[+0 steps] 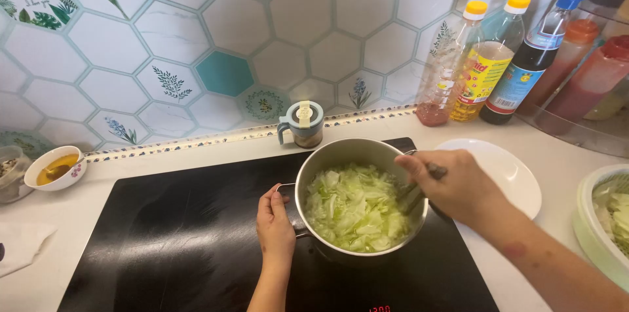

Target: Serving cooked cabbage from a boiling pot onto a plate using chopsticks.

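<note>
My left hand [275, 223] is clamped on the pot's wire handle [286, 187], at about 9 o'clock on the rim, thumb and fingers wrapped around it. My right hand [452, 187] is closed around the handle of a utensil [419, 189], whose working end dips into the pot at about 3 o'clock; what kind of utensil it is I cannot tell, since my fingers hide most of it.

The pot [357, 155] is steel and sits on the black cooktop [177, 233], right of its middle. It is full of chopped pale green cabbage [354, 207], heaped nearly to the rim.

From the pot, a small lidded jar [302, 124] with a side handle stands at 11 o'clock, just off the cooktop's back edge. A white plate [504, 171] lies at 3 o'clock, partly under my right wrist. Bottles [498, 63] with yellow, blue and red caps line up at 1 o'clock against the tiled wall. At 4 o'clock, at the frame's edge, a pale green bowl [590, 233] holds more cabbage. Far out at 9 o'clock, a small bowl [57, 166] holds a yellow liquid and a spoon.
</note>
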